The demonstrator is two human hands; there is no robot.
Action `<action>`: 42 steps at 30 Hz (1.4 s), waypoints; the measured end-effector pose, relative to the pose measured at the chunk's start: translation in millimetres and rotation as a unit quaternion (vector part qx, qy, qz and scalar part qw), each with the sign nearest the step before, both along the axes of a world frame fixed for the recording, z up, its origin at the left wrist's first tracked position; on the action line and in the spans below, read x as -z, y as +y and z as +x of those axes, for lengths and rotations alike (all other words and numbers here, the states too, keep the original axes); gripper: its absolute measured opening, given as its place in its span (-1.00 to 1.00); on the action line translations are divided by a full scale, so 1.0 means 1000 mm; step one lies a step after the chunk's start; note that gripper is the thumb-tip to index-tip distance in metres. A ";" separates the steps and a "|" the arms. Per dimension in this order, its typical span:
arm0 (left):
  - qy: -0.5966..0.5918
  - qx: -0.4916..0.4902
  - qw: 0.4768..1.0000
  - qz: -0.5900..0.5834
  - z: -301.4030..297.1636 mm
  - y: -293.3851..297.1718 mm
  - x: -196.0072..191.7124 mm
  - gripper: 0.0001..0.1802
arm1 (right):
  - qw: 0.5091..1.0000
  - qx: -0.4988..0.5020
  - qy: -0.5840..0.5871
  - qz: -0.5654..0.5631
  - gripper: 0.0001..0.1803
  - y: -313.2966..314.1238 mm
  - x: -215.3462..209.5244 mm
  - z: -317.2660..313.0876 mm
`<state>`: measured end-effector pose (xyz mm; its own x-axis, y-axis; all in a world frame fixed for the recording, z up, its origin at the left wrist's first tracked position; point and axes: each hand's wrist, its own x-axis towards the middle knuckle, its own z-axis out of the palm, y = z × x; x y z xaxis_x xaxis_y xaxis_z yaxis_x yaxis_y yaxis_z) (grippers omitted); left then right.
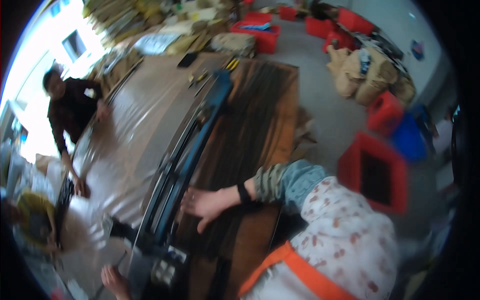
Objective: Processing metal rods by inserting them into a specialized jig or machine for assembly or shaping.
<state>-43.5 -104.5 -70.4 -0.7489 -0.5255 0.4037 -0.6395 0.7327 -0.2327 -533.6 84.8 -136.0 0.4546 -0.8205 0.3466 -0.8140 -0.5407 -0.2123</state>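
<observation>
A long blue-and-black rail tool runs diagonally across the large table, with a dark block at its near end. My right hand lies palm down, fingers spread, on a dark streaked panel. Its fingertips reach the rail's right edge, and nothing shows in the hand. At the lower edge, my left hand is beside the near end of the rail. Part of it is cut off and blurred, and a thin dark rod or cord shows by its fingers. What it holds, if anything, cannot be made out.
Glossy clear sheeting covers the table's left part. A person in dark clothes leans on the far left edge; another in yellow is nearer. Yellow-handled pliers and a black phone-like slab lie farther back. Red bins stand at right.
</observation>
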 end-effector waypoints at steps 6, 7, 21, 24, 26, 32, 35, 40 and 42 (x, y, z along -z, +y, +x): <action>0.029 -0.205 0.978 0.002 -0.029 -0.007 -0.022 -0.73 | 0.994 -0.057 0.011 0.089 -0.60 -0.027 -0.037 -0.011; 0.045 -0.182 0.982 -0.039 -0.015 0.011 -0.037 -0.83 | 0.991 -0.090 -0.035 0.095 -0.70 -0.040 -0.033 -0.002; -0.101 -0.060 0.993 0.031 -0.093 0.166 -0.012 -0.92 | 0.990 -0.138 0.014 0.017 -0.89 -0.001 -0.066 0.023; -0.104 -0.074 0.984 0.125 -0.086 0.164 0.000 -0.84 | 0.986 -0.079 0.077 0.126 -0.91 0.017 -0.084 0.034; -0.076 -0.043 0.985 0.146 -0.082 0.158 -0.007 -0.72 | 0.963 -0.090 0.098 0.236 -0.88 0.023 -0.086 0.031; -0.047 -0.035 0.964 0.261 -0.075 0.166 -0.041 -0.69 | 0.916 -0.225 0.011 0.333 -0.72 0.015 -0.097 0.046; -0.088 -0.039 0.960 0.264 -0.085 0.196 -0.053 -0.70 | 0.907 -0.253 -0.034 0.335 -0.68 0.024 -0.091 0.056; -0.022 -0.035 0.959 0.279 -0.119 0.241 -0.068 -0.62 | 0.945 -0.128 -0.207 0.220 -0.72 0.044 -0.077 0.063; -0.009 -0.040 0.961 0.274 -0.127 0.244 -0.072 -0.62 | 0.944 -0.150 -0.240 0.171 -0.73 0.046 -0.075 0.065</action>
<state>-170.9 139.6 1.4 -0.7015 -0.7117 0.0362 -0.6985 0.6968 0.1626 -468.3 131.0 -60.7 0.5418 -0.7814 0.3095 -0.4017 -0.5642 -0.7213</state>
